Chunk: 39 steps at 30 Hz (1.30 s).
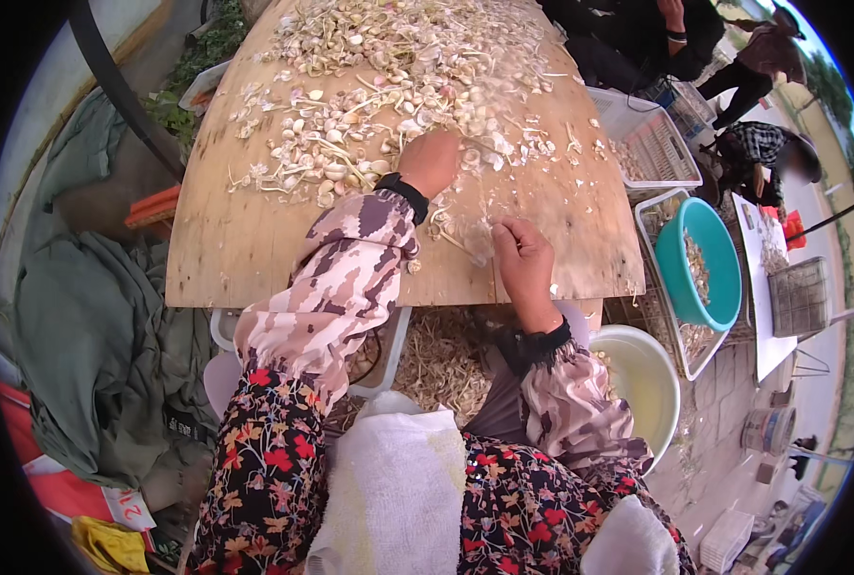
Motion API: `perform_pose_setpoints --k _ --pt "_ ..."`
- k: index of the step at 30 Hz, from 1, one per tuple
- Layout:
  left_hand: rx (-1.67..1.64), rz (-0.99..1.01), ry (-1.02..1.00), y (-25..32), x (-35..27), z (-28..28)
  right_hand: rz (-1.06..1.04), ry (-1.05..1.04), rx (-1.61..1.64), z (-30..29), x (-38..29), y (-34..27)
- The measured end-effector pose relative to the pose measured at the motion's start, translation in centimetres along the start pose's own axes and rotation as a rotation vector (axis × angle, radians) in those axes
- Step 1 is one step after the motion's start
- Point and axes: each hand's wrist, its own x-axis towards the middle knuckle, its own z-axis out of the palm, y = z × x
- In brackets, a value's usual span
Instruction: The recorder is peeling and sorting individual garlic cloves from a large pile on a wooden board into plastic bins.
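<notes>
Garlic cloves (337,136), with papery skins and dry stalks among them, lie spread over a wooden board (226,244) before me. My left hand (430,164) is at the near edge of this garlic, back up. Its fingers are hidden, so what it holds does not show. Lower and to the right, my right hand (524,262) is above the board's near edge with its fingers curled in. Whether anything small is pinched in it cannot be made out. Between the hands lie a few stalks (452,233) and a pale, blurred bit of skin.
A cream basin (646,388) stands below the board's right corner. Beyond it, a teal basin (700,262) of garlic sits on a white crate (689,359). Dry stalks (441,359) are heaped under the board. Grey-green cloth (96,345) hangs left; other people are at upper right.
</notes>
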Motion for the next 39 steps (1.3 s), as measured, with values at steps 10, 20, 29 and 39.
perform_pose_setpoints --k 10,20,29,39 --pt "-1.985 -0.365 0.038 7.4 -13.7 -13.8 -0.235 -0.342 -0.467 -1.6 0.7 0.1" --pt "-1.612 -0.696 0.321 3.1 -28.1 -16.1 -0.020 -0.194 -0.488 0.5 13.9 1.8" --pt "-2.309 0.378 0.355 15.3 -19.6 -25.1 -0.256 -0.231 -0.885 1.5 13.7 4.2" --pt "-2.047 0.493 0.074 8.1 -21.5 -24.5 -0.444 -0.456 -0.880 7.7 14.3 1.1"
